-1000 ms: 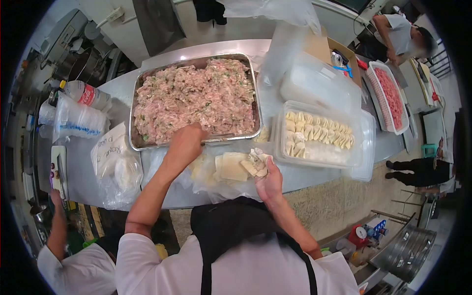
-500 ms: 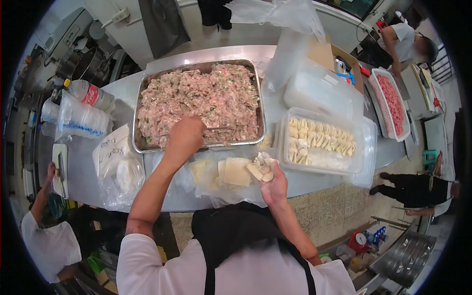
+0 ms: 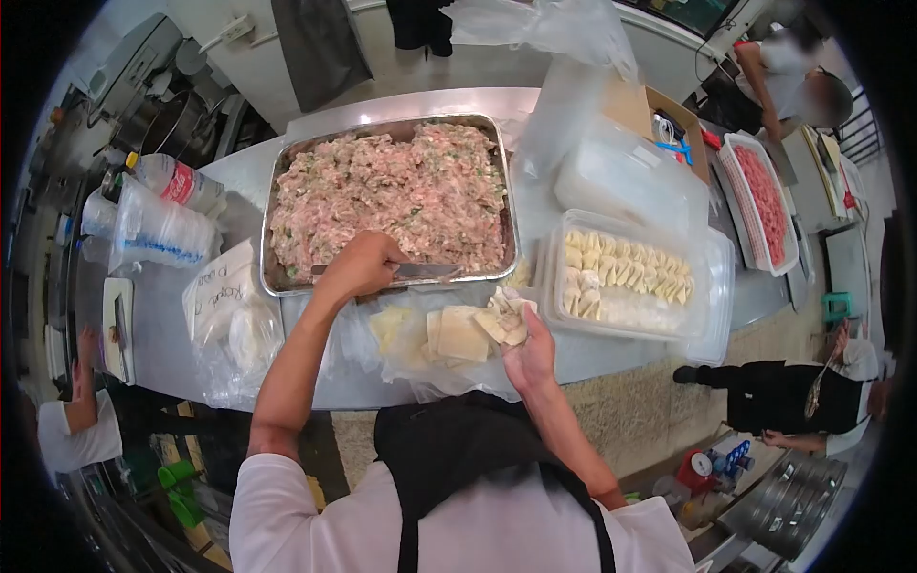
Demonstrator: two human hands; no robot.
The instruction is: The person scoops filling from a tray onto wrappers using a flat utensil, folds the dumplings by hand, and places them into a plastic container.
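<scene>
Steel table (image 3: 162, 310): meat tray (image 3: 266, 222) left, dumpling box (image 3: 621, 328) right, narrow gap between. Left hand (image 3: 361, 264): flat blade (image 3: 427, 270). Right hand (image 3: 531, 361): filled wrapper (image 3: 505, 319).

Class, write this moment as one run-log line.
Left hand: grips metal blade over meat tray | Right hand: holds filled wrapper | Dumplings: rows in container

I count: metal tray (image 3: 510, 205), one; flat metal tool (image 3: 427, 271), one; red-labelled bottle (image 3: 176, 181) at left, one; green stool (image 3: 837, 306) at right, one; dumplings (image 3: 630, 269), over a dozen.
</scene>
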